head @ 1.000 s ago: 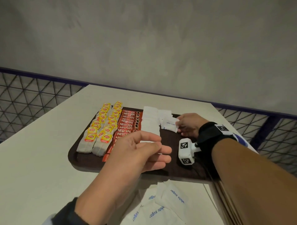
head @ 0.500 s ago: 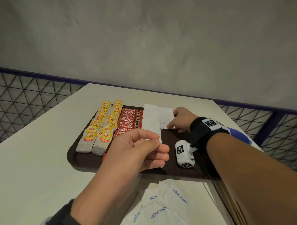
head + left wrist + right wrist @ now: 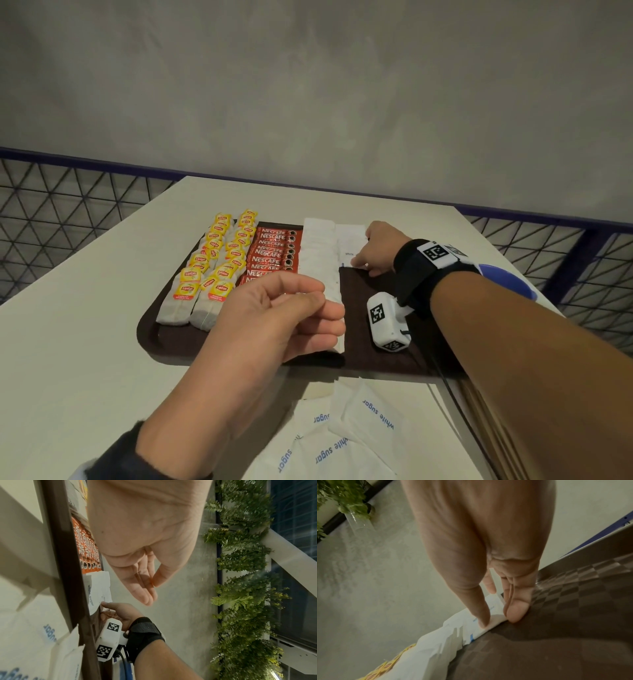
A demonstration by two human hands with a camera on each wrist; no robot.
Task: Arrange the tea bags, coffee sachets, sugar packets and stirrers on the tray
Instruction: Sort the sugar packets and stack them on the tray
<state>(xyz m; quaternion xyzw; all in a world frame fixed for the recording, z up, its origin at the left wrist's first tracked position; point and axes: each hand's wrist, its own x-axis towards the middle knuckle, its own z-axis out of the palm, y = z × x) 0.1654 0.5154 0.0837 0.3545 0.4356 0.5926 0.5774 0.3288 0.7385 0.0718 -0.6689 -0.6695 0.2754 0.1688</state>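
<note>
A dark brown tray (image 3: 164, 339) holds two rows of yellow-tagged tea bags (image 3: 212, 267), a row of red coffee sachets (image 3: 274, 253) and a column of white sugar packets (image 3: 320, 253). At the tray's far right, my right hand (image 3: 363, 269) pinches the near edge of one sugar packet (image 3: 349, 246) lying flat beside that column. In the right wrist view the thumb lies on the packet (image 3: 489, 615) and the fingers (image 3: 515, 609) touch the tray (image 3: 556, 628). My left hand (image 3: 308, 308) hovers over the tray's front, loosely curled and holding nothing (image 3: 150, 588).
Several loose sugar packets (image 3: 342, 438) lie on the white table in front of the tray. A stack of brown strips (image 3: 479, 411), likely stirrers, lies under my right forearm. A blue and white object (image 3: 503, 277) sits right of the tray. A mesh fence borders the table.
My right hand has carried the sugar packet away from me and set it flat beside the sugar column. The left hand has stayed roughly in place above the tray.
</note>
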